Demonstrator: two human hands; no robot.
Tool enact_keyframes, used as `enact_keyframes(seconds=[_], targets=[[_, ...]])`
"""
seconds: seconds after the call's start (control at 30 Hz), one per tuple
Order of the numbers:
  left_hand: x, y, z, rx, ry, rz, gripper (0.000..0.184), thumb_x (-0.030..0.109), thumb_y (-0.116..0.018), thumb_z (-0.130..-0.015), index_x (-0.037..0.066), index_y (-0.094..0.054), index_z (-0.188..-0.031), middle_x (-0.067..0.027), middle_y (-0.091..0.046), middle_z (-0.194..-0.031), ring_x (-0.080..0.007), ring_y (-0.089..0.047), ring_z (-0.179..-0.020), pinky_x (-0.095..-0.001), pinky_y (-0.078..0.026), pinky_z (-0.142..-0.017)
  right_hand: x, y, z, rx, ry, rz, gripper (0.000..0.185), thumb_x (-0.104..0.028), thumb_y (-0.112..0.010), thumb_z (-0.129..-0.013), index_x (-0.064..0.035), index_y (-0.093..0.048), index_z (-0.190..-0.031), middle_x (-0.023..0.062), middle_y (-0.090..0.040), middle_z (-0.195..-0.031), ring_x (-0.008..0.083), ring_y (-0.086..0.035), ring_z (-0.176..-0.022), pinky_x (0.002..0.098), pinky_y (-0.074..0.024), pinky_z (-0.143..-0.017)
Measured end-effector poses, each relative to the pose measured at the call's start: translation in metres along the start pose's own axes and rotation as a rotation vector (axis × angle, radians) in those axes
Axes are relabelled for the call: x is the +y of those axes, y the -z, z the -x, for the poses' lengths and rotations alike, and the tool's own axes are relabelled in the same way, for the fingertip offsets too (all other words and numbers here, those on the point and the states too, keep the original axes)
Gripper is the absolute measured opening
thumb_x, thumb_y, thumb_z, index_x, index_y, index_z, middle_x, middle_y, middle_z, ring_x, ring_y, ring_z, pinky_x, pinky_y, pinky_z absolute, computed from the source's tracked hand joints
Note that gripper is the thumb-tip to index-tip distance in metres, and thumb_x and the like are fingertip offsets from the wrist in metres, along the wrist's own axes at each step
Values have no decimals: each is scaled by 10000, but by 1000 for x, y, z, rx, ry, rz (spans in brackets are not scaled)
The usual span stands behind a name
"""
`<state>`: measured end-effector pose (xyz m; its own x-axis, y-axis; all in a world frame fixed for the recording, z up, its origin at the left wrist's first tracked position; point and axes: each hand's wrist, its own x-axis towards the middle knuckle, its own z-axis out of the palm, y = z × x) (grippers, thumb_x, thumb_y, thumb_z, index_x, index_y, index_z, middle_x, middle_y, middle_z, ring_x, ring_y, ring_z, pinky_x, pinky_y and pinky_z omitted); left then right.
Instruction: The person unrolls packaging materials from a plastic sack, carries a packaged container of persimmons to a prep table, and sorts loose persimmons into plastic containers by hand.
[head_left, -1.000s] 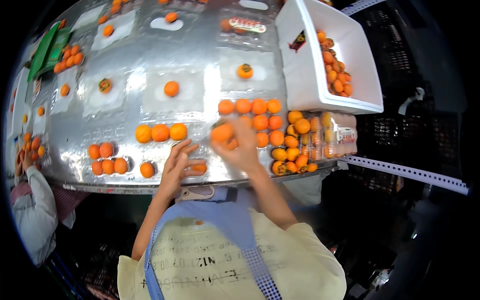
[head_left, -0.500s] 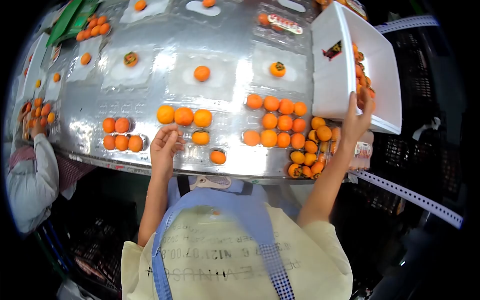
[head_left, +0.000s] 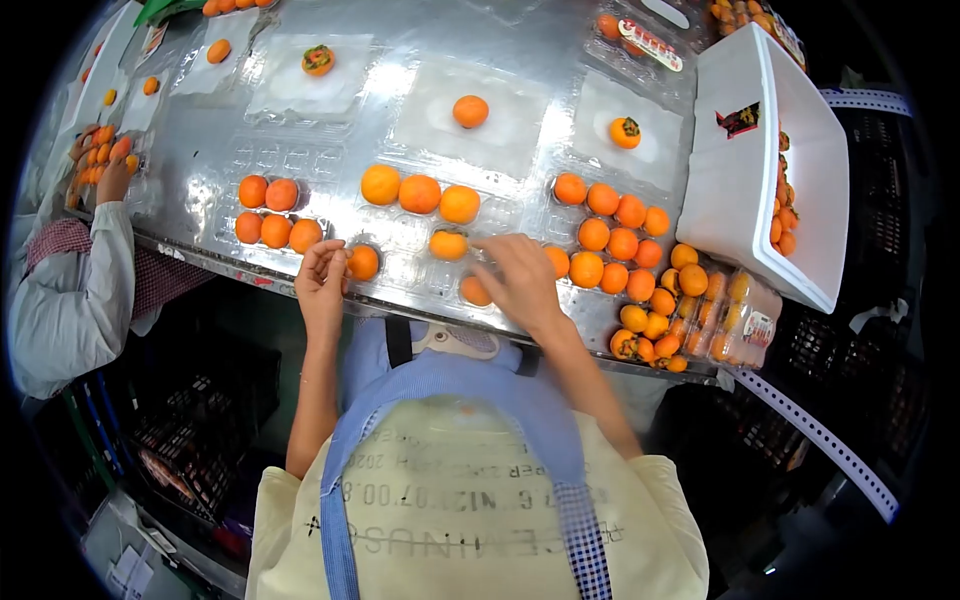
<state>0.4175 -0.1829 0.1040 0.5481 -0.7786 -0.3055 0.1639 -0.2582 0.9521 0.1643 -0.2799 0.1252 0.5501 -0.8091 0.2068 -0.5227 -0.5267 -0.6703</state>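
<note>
Fruit (head_left: 362,262) on the table (head_left: 200,190), just beside the loosely curled left hand (head_left: 321,285); cannot tell if gripping anything. Near the partly spread right hand (head_left: 522,285), 2 more fruits (head_left: 448,245), with 3 others (head_left: 420,194) in a row beyond.

Co-worker (head_left: 75,310): pale jacket, checked cloth, far left
Crate (head_left: 185,460): dark, openwork, lower left
Rail (head_left: 815,438): white, perforated, slanting at lower right
Green object (head_left: 165,9): top left, partly cut off
</note>
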Motion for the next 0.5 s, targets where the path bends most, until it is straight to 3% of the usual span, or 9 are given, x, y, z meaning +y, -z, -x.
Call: enact_keyframes(seconds=[0.13, 0.33, 0.5], targets=[[-1, 1, 3, 29, -11, 2, 133, 109, -593, -902, 27, -599, -1007, 18, -587, -797, -12, -489, -647, -151, -347, -520, -12, -24, -13, 48, 106, 92, 348, -157, -726, -701, -78, -606, -1019, 72, -584, -913, 249, -566, -807, 358, -431, -688], [-1, 5, 6, 34, -14, 8, 125, 101, -589, -902, 29, -602, -1003, 18, -590, -801, -17, -501, -658, -157, -361, -537, -14, -36, -23, -78, 18, 276, 419, -192, -749, -666, -80, -593, -1038, 70, -550, -878, 238, -561, -731, 371, -451, -662], [-12, 6, 9, -6, -45, -100, 122, 92, -580, -906, 13, -605, -995, 0, -593, -837, -37, -510, -677, -171, -410, -605, -15, -32, -26, -111, -117, 211, 422, -236, -748, -677, -102, -594, -1046, 79, -559, -868, 275, -588, -674, 393, -471, -594]])
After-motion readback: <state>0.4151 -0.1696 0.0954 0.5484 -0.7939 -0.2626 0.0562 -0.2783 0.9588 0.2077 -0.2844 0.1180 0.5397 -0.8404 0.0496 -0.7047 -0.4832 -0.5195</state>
